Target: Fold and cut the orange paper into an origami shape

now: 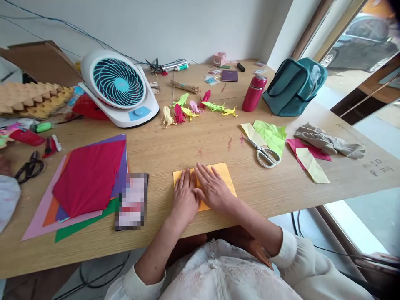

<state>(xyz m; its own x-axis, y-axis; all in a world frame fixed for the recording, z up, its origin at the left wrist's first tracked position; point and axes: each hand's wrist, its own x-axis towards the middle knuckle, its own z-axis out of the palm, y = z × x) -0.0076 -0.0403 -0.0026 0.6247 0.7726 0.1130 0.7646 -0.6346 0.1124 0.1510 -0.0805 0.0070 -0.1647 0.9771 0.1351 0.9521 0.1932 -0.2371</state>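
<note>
An orange sheet of paper (225, 171) lies on the wooden table at the near edge, partly covered by both hands. My left hand (185, 195) rests flat on its left part, fingers stretched out and pointing away from me. Across the middle of the sheet lies my right hand (215, 186), also flat with fingers extended, its thumb touching the left hand. Left of the hands is a phone (131, 202) with a blurred screen. Farther left, a stack of coloured paper is topped by a crimson sheet (90, 175).
A white fan (118, 87) stands back left, beside several folded paper figures (195, 107). Scissors (265, 155) lie on paper scraps to the right. A pink bottle (254, 93) and a teal bag (293, 87) stand behind. Another person's sleeve (8, 200) shows at far left.
</note>
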